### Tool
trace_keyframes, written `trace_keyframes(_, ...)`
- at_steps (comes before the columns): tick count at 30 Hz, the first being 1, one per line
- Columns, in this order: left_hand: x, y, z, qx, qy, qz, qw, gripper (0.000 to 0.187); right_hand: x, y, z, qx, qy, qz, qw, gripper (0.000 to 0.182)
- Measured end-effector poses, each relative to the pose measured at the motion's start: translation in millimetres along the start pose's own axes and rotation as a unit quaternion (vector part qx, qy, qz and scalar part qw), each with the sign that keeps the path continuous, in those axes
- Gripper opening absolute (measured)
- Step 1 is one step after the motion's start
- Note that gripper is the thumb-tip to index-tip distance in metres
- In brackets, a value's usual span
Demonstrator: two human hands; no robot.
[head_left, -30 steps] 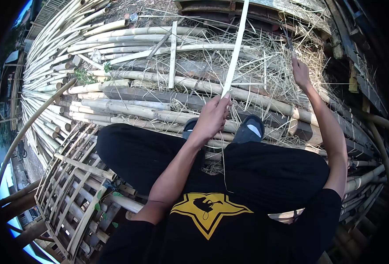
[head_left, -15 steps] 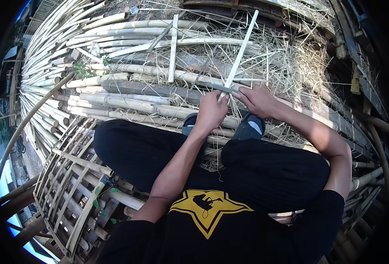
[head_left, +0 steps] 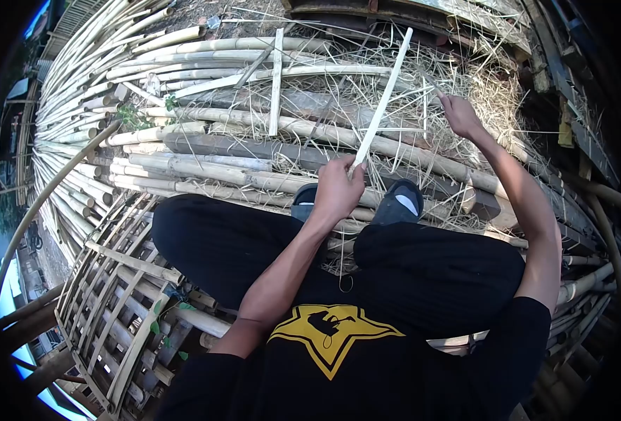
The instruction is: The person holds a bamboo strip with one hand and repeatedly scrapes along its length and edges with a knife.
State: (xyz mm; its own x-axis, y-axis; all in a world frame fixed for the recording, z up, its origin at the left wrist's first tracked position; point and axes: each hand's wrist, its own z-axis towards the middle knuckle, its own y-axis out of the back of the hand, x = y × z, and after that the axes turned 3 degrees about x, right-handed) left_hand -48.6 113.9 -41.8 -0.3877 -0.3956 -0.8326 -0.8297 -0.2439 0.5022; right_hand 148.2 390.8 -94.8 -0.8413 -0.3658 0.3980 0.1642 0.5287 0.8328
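Note:
My left hand is closed round the lower end of a pale, flat bamboo strip. The strip slants up and away to the right above the littered ground. Out to the right, my right hand is closed on a knife, raised away from the strip. Most of the knife's blade is hard to make out against the straw-like shavings. A shorter split bamboo piece lies across the poles to the left of the strip.
Bamboo poles lie in rows in front of me, with more stacked at the left. Shavings cover the ground at the right. A woven bamboo lattice stands by my left knee. A dark wooden beam lies among the poles.
My right hand has swung up and to the right with the knife, off the strip's near end. The strip has dropped slightly; my left hand keeps hold of it.

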Motion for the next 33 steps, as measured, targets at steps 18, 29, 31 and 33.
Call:
trace_keyframes(18,-5,14,18,0.151,0.197,-0.467,0.848,0.027,101,-46,-87,0.087,0.301,0.08,0.946,0.042)
trace_keyframes(29,-12,15,17,0.153,0.181,-0.47,0.85,0.023,102,-40,-80,0.086,0.292,0.037,0.952,0.043)
trace_keyframes(31,-15,18,16,0.15,0.175,-0.468,0.853,0.024,99,-38,-76,0.062,0.318,0.016,0.946,0.045)
trace_keyframes(33,-16,16,15,0.152,0.199,-0.453,0.856,0.024,96,-34,-71,0.074,0.309,0.024,0.948,0.047)
